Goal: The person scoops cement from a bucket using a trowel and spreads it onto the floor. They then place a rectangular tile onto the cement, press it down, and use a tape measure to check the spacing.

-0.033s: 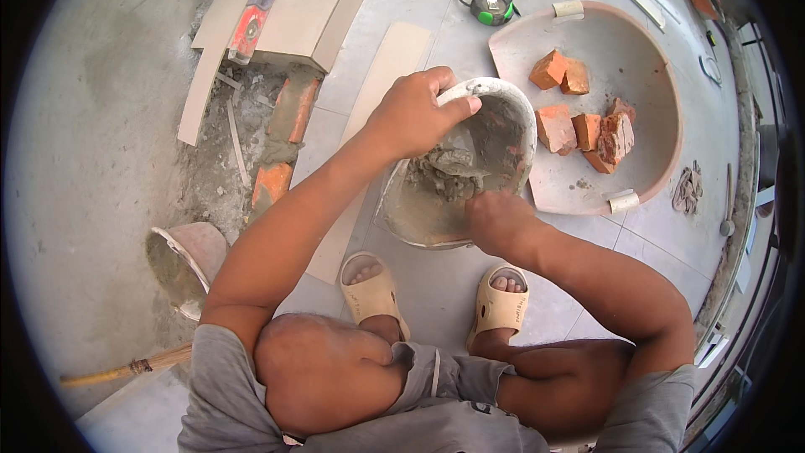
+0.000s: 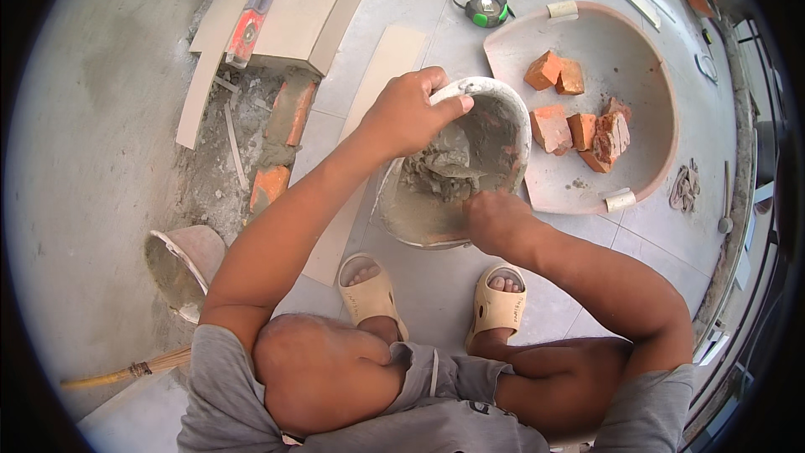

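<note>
A mortar-caked bucket (image 2: 524, 130) is tipped in front of me, its mouth toward me. My left hand (image 2: 413, 113) is closed on its rim at the upper left, thumb over the edge. At the lower side of the mouth, my right hand (image 2: 501, 222) makes a fist round what looks like a trowel (image 2: 450, 151); the fist hides its handle. Wet grey mortar (image 2: 423, 205) clings to the tool and the bucket's inner wall.
Broken bricks (image 2: 550, 128) lie in a shallow pan (image 2: 662, 117) at right. A tape measure (image 2: 487, 10) lies beyond. To the left are a red spirit level (image 2: 246, 29), a brick edging (image 2: 292, 113), another bucket (image 2: 194, 256) and a stick-like handle (image 2: 138, 367).
</note>
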The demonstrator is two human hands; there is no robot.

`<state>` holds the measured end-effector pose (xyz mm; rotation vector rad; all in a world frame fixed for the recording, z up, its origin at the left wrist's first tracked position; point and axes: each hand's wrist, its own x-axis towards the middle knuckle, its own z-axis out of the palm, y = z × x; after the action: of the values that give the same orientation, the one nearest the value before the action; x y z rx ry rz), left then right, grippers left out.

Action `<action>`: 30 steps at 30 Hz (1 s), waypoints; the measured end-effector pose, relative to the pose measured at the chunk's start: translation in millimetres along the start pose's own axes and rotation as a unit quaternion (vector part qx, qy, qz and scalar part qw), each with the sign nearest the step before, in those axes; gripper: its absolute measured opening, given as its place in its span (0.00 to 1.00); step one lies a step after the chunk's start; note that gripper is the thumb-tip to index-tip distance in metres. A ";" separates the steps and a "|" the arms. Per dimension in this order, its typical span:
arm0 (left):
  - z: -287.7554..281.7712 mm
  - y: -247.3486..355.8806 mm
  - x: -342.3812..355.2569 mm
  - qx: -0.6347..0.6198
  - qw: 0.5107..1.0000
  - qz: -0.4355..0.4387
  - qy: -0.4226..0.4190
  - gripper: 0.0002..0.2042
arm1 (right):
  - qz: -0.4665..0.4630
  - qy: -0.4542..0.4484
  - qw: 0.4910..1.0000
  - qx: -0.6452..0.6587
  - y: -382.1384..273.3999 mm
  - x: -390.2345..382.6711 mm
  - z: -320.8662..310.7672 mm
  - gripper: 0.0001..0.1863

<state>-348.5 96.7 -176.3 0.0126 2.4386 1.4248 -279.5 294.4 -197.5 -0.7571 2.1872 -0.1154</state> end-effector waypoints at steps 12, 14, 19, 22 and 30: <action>9.8 -0.6 -2.7 -0.004 0.998 0.059 0.014 0.20 | 0.016 0.043 0.999 0.002 13.6 -9.9 -36.4 0.11; 6.2 -2.7 -1.2 -0.002 0.997 0.068 0.024 0.20 | 0.010 0.036 0.999 -0.011 4.8 -19.4 -27.8 0.10; -2.9 -1.1 -1.5 0.016 1.000 0.000 -0.006 0.19 | 0.002 -0.003 0.995 -0.095 -16.3 -59.5 -20.9 0.10; -1.9 2.5 2.6 0.013 1.000 -0.006 0.008 0.19 | 0.028 0.018 0.992 -0.125 -7.6 -36.5 2.1 0.12; -8.2 -4.7 -0.3 0.004 1.000 0.000 0.008 0.19 | 0.092 -0.119 0.963 0.226 9.5 -24.4 -90.1 0.20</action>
<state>-349.7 87.3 -176.5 0.0016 2.4562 1.4212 -336.8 301.2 -123.5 -0.2912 1.8904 -0.3930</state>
